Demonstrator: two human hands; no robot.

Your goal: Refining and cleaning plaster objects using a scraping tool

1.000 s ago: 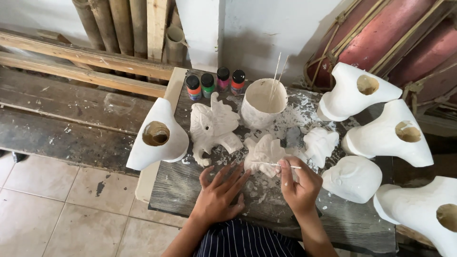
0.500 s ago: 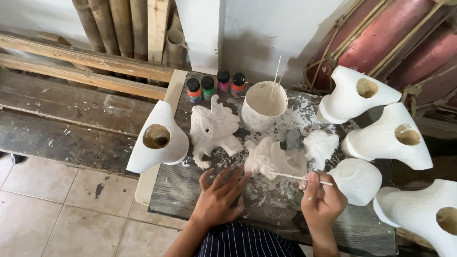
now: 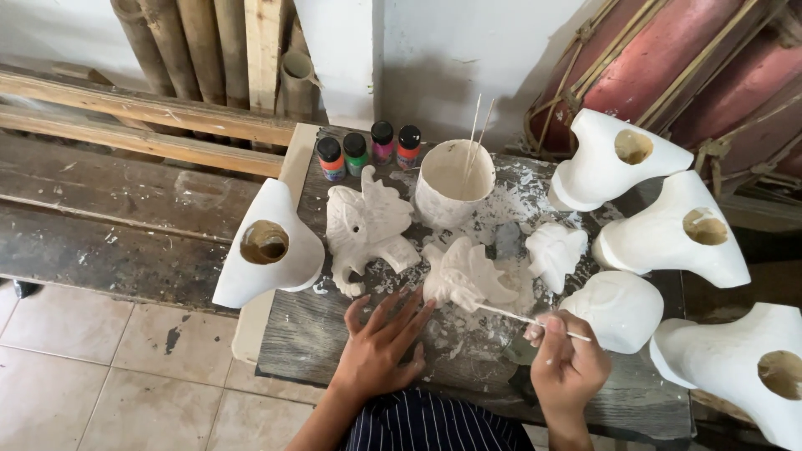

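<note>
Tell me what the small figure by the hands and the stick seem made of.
Figure: looks like plaster or unglazed clay, matt white, chalky residue around it. Stick in the right hand: thin, pale, probably wood or bamboo. Left hand steadies the figure.

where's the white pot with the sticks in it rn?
In the head view, the white pot stands at the back centre of the worktable, just right of the four paint bottles and behind the small white carving.

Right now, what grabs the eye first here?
The ring of white hollow casts around the paint-splashed wooden table. At centre, the right hand holds a thin stick against a small white carving; the left hand lies flat beside it. Four paint bottles stand at the back.
</note>
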